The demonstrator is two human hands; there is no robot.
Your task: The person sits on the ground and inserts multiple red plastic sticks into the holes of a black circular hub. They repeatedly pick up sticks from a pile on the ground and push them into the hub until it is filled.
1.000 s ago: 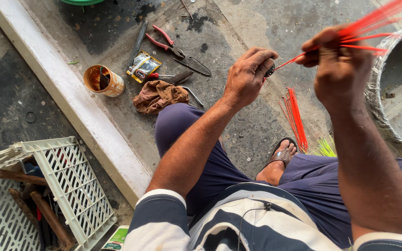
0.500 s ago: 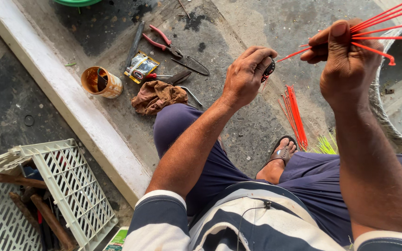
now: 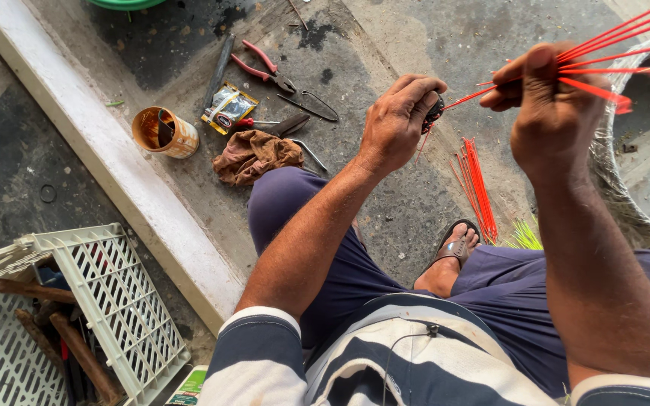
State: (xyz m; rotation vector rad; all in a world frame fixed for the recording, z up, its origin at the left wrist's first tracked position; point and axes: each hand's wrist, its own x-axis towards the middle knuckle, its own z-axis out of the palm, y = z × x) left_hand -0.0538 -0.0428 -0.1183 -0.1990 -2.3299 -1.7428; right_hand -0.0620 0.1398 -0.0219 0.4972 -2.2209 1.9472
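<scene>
Above your knees, your right hand (image 3: 547, 109) is closed around a bunch of red plastic strips (image 3: 603, 53), which fan out to the upper right past the frame edge. Your left hand (image 3: 400, 120) is closed on a small dark tool (image 3: 434, 113) pinched at the fingertips; what kind of tool it is you cannot tell, most of it is hidden. One red strip runs from the bunch to that tool, so both hands meet on it. Hands are near each other, not touching.

On the concrete floor (image 3: 415, 37) below, a loose bundle of red strips (image 3: 475, 184) lies just beside your sandalled foot (image 3: 453, 252), with a few green strips (image 3: 524, 237) next to it. At the right edge sits a round woven basket rim (image 3: 610, 180), partly cut off.

Left of your left hand: a brown rag (image 3: 253, 154), red-handled pliers (image 3: 265, 68), a dark metal tool bar (image 3: 220, 68), a small shiny packet (image 3: 227, 109) and an orange tin (image 3: 163, 131) with something dark inside. The tin stands against a pale concrete kerb (image 3: 114, 165). Beyond the kerb, bottom left, a white plastic crate (image 3: 114, 293) holds rusty-brown rods (image 3: 77, 349).
</scene>
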